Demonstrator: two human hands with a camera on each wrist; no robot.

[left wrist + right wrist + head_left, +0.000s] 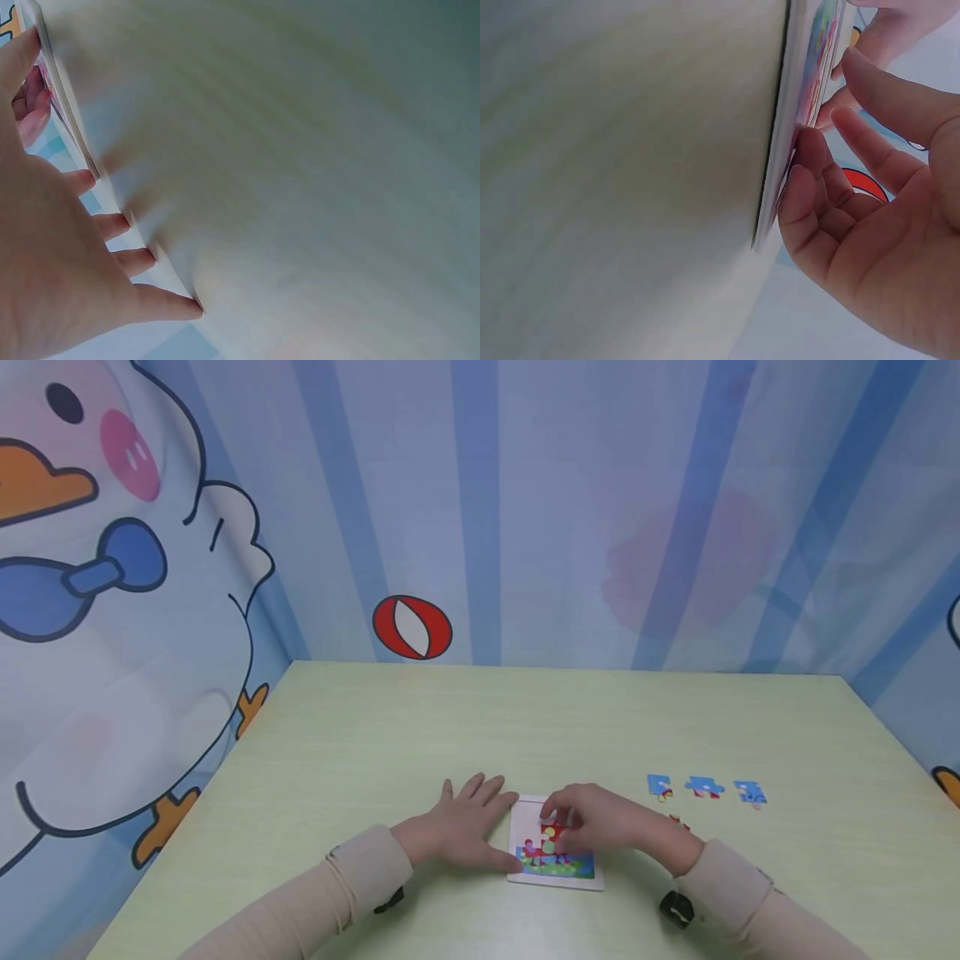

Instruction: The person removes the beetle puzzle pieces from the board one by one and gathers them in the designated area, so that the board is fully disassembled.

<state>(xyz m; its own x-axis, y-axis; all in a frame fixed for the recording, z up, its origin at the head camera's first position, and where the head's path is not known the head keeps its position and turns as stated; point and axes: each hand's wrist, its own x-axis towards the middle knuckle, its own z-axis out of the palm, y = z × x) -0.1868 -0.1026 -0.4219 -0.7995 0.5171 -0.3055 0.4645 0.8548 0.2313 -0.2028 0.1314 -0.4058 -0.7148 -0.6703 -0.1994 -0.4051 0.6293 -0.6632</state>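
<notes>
At lower centre, your spread left hand (463, 833) touches the white-bordered rectangular jigsaw board (527, 817), while your right hand (602, 818) curves over it, grip unclear, and sideways pressure could dislodge brightly coloured pieces (537, 862).

Across the lower part of the head view, a pale yellow-green table (450, 718). Behind its far edge, a light blue cloth (562, 510) with darker stripes. Printed on the left side, a big white duck (127, 693) with orange beak (45, 485), pink cheek (129, 456) and blue bow tie (93, 575). Just above the table's far edge, a red-and-white ball (412, 627); farther right, a faint pink patch (693, 568).
</notes>
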